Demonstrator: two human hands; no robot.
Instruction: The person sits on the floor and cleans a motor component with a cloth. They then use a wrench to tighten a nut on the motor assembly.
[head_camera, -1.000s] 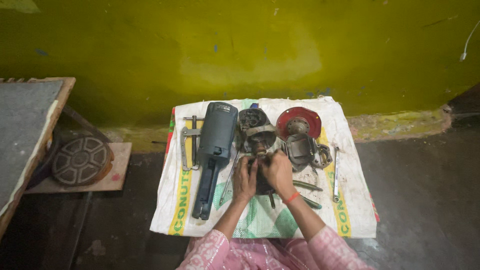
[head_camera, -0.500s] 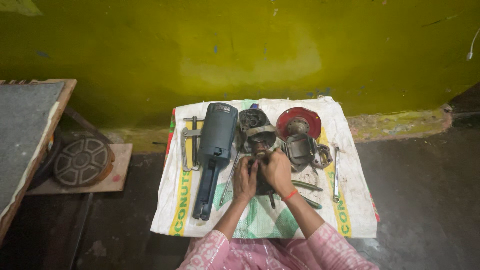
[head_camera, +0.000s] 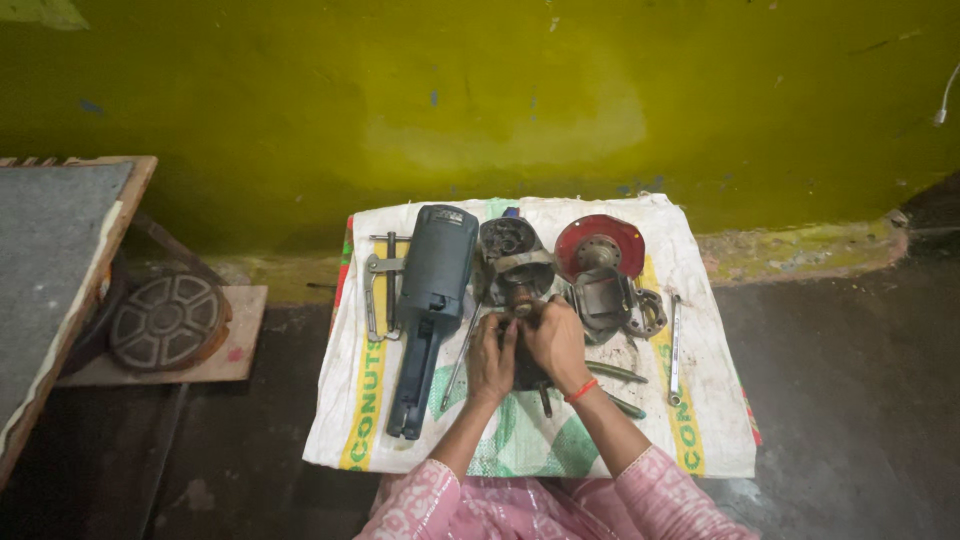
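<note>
Both hands are in the middle of the sack (head_camera: 700, 440), working on a dark motor core (head_camera: 520, 290) that lies just ahead of the person's knees. The left hand (head_camera: 492, 362) is curled against the near end of the core, fingers closed on it; the right hand (head_camera: 556, 345), red band at the wrist, is pressed in beside it, fingertips pinching something small at the core's shaft, though what exactly is too small to tell. The tool is plainly in pieces: the grey housing (head_camera: 432, 300) with its long handle lies apart to the left, a puller (head_camera: 385, 285) beyond it, the red cover (head_camera: 600, 245) and a dark gear case (head_camera: 605, 300) sit to the right, with a ring (head_camera: 648, 312) and a spanner (head_camera: 674, 350) alongside. So, by my reckoning, the stripping-down is done and the fiddly work on the core is under way; none of the parts is mated together yet.
</note>
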